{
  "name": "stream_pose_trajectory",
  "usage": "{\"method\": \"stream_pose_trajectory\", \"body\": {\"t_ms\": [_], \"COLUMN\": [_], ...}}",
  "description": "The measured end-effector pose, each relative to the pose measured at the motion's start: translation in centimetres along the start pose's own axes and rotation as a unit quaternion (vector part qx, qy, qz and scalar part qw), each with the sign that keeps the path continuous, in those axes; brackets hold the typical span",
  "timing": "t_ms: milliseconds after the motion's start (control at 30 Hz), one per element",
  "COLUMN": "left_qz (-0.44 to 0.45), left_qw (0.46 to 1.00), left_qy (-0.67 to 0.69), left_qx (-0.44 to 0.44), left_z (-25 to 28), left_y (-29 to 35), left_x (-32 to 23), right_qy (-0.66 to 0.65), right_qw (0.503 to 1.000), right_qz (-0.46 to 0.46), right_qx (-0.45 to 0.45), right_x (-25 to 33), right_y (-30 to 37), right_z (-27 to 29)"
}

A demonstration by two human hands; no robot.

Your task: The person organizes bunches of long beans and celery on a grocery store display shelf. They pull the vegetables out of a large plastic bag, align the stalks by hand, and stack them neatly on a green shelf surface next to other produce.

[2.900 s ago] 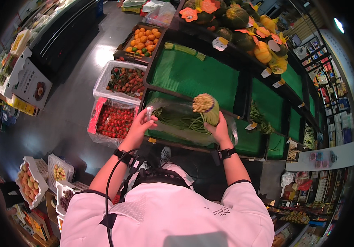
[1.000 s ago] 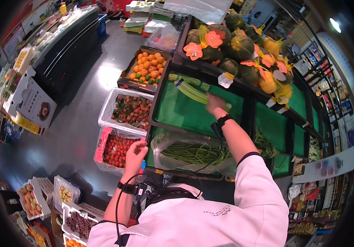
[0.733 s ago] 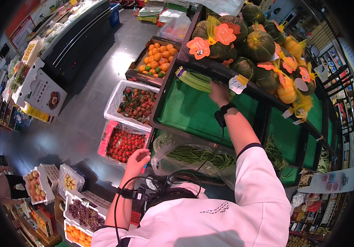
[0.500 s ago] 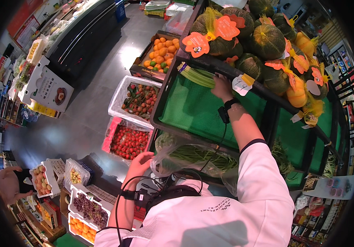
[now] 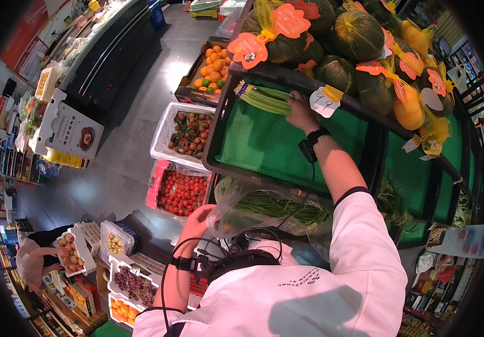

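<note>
My right hand (image 5: 302, 114) is closed round the right end of a bundle of long green stalks (image 5: 264, 99), bound with purple tape at its left end. The bundle lies along the far side of a black crate (image 5: 236, 163) lined with green mesh. My left hand (image 5: 198, 220) is closed at the edge of a clear plastic bag (image 5: 219, 219), its fingers curled against the film. Inside or under that bag are long green beans (image 5: 281, 208); which of the two, I cannot tell. A white price card (image 5: 324, 101) stands just right of my right hand.
Netted pumpkins (image 5: 359, 36) with orange tags are heaped beyond the crate. Left of it stand boxes of oranges (image 5: 214, 67), lychees (image 5: 188, 135) and cherry tomatoes (image 5: 182, 192). Another person (image 5: 34, 261) bends by fruit crates at lower left. A cable hangs from my right wrist.
The view has shifted slightly. My right hand stays on the bundle, and my left hand stays at the bag. The other person at lower left has moved and bends with an arm reaching down.
</note>
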State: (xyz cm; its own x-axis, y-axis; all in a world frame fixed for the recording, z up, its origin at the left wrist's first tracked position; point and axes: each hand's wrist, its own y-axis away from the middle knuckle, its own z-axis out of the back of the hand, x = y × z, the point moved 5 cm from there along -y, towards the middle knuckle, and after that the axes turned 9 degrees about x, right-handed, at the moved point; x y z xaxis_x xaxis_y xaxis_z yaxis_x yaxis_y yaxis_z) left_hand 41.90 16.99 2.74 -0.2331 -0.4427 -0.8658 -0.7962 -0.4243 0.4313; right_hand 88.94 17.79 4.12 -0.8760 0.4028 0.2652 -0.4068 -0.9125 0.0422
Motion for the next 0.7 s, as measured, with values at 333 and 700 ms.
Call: {"method": "stream_pose_trajectory", "body": {"t_ms": [333, 700], "left_qz": [-0.012, -0.053], "left_qw": [0.997, 0.983], "left_qy": [-0.031, 0.037], "left_qx": [0.073, 0.172], "left_z": [0.5, 1.3], "left_y": [0.4, 1.3], "left_x": [0.0, 1.7], "right_qy": [0.073, 0.045], "right_qw": [0.997, 0.994], "right_qz": [-0.022, -0.087], "right_qx": [0.010, 0.046], "right_x": [4.1, 6.2], "right_y": [6.5, 6.2], "right_z": [5.3, 3.4]}}
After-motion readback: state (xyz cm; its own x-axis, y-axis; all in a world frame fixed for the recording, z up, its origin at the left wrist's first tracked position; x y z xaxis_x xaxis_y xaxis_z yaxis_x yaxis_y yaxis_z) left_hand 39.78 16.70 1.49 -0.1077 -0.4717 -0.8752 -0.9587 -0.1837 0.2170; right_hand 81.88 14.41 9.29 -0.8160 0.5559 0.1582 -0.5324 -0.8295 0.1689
